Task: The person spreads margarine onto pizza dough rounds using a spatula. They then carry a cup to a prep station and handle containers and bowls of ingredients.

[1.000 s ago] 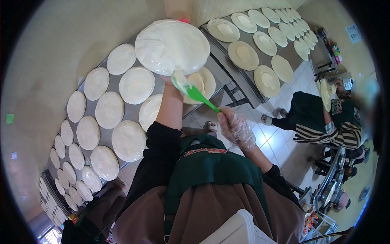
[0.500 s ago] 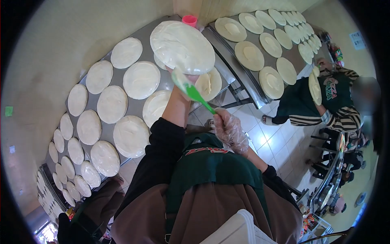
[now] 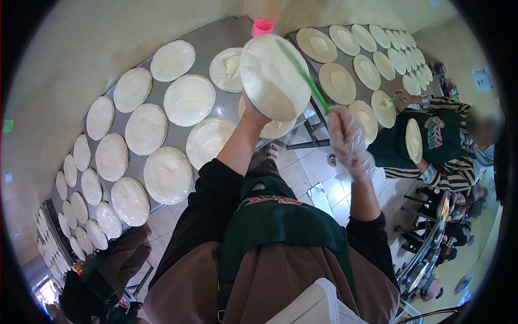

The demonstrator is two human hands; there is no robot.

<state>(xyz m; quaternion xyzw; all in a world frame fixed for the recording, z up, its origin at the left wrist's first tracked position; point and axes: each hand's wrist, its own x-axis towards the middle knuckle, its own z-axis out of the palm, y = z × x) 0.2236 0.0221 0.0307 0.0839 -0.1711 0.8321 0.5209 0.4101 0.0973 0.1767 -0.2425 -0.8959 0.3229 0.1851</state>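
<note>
My left hand (image 3: 257, 113) supports a round flat dough base (image 3: 270, 81) from below, tilted above the table edge; a white spread covers its top. My right hand (image 3: 349, 141), in a clear plastic glove, grips a green spatula (image 3: 317, 93). The spatula's blade lies over the right part of the held base and is blurred by motion. Just behind my left hand, a dough base with a thick smear (image 3: 226, 70) rests on the grey table, and another is partly hidden under my hand.
Many coated bases (image 3: 189, 100) cover the grey table (image 3: 216, 35) on the left. A pink cup (image 3: 263, 27) stands at its back corner. More bases (image 3: 337, 83) lie on a second table. A co-worker in a green apron (image 3: 442, 129) holds a base and a green tool.
The held base has moved right and tilted. My right hand has risen to the right, and the spatula has swung from the base's near edge to its far right.
</note>
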